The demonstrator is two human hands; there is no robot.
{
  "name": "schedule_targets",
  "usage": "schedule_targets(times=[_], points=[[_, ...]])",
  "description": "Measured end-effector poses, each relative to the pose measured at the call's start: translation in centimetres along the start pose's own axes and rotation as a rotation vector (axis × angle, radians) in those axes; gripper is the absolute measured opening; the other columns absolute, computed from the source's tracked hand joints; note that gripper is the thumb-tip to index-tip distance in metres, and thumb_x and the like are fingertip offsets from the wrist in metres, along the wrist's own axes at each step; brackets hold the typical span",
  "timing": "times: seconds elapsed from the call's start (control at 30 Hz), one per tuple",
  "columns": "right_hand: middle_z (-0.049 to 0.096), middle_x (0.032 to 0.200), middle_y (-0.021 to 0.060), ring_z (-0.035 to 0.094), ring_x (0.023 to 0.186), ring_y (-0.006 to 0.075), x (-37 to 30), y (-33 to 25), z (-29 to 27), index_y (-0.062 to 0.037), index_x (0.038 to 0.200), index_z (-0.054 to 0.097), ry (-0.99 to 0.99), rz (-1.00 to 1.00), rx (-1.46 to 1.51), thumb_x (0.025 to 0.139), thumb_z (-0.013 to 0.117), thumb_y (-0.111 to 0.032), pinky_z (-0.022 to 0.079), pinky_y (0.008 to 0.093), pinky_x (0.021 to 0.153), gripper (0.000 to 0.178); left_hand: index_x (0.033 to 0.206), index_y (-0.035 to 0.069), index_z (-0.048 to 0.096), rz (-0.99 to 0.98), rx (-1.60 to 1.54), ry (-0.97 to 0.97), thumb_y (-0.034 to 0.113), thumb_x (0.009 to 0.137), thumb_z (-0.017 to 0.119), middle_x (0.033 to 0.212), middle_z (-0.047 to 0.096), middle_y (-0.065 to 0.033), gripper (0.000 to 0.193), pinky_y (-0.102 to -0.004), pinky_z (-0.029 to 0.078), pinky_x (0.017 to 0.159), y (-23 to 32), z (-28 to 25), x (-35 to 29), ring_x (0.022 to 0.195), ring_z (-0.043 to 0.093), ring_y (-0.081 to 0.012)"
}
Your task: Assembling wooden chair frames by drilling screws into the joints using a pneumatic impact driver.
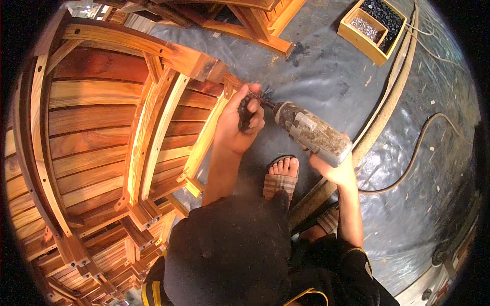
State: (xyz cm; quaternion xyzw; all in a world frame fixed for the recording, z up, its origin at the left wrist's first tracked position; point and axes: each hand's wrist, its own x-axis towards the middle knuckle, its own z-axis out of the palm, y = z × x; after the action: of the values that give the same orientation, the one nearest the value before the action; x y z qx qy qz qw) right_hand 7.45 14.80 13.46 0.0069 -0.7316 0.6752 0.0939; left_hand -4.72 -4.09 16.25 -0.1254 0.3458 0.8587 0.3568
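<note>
While the driver [314, 131] slants above the floor beside the wooden frame [206, 67], its bit [266, 103] points up-left at the fingers of the left hand [234, 122], which hide whether the tip meets a screw or wood. Right hand [334, 171] wrapped round the driver's rear end, trigger finger not clear. Left hand curled round some dark pieces [246, 115], thumb and index drawn together by the bit near the frame's corner; can't tell what they pinch. Main risk, my read: bit skips sideways and nicks a fingertip, cause being bare fingers so near the tip plus the tilted tool. Dark pieces could also spill, since one hand both carries and steadies. Anything dropped may hit the bare toes of the sandaled foot [283, 171], which is below, between the forearms. Further right, a long pale tube [380, 125] crosses the grey sheeting [316, 66] and a cord [419, 148] loops beyond it; a careless step could trip on either. Well apart, upper right: wooden box [360, 48] with silver screws [364, 26] and black pieces [389, 20] in separate compartments
</note>
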Motion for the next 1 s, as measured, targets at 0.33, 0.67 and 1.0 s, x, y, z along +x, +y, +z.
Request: schedule_targets(times=[0.33, 0.67, 1.0], points=[[0.056, 0.059, 0.0075, 0.052, 0.05, 0.0234, -0.7, 2.5, 0.8, -0.002, 0.067, 0.057, 0.075, -0.197, -0.246, 0.054, 0.059, 0.0, 0.041, 0.0317, 0.051, 0.014, 0.107, 0.009, 0.051, 0.064, -0.017, -0.102, 0.032, 0.095, 0.041, 0.061, 0.044, -0.0002, 0.028, -0.0206, 0.025, 0.036, 0.3, 0.9, -0.5, 0.045, 0.04, -0.0126], [0.06, 0.062, 0.0054, 0.057, 0.059, 0.0266, -2.1, 4.6, 1.4, -0.0094, 0.068, 0.062, 0.105, -0.051, -0.161, 0.056, 0.062, -0.007, 0.043, 0.0358, 0.058, 0.012, 0.105, 0.006, 0.053, 0.017, -0.114, -0.125, 0.033, 0.094, 0.042, 0.066, 0.046, -0.0001, 0.031, -0.0217, 0.026, 0.036, 0.4, 1.4, -1.1, 0.045, 0.039, -0.0122], [0.063, 0.07, 0.0066, 0.059, 0.064, 0.0267, -2.2, 4.6, 1.2, -0.0101, 0.075, 0.064, 0.062, -0.001, -0.203, 0.057, 0.063, -0.009, 0.044, 0.0372, 0.06, 0.018, 0.09, 0.007, 0.05, 0.135, -0.005, 0.086, 0.018, 0.088, 0.046, 0.069, 0.044, -0.0027, 0.013, -0.0229, 0.026, 0.039, 0.8, -0.3, -0.6, 0.05, 0.04, -0.0128]])
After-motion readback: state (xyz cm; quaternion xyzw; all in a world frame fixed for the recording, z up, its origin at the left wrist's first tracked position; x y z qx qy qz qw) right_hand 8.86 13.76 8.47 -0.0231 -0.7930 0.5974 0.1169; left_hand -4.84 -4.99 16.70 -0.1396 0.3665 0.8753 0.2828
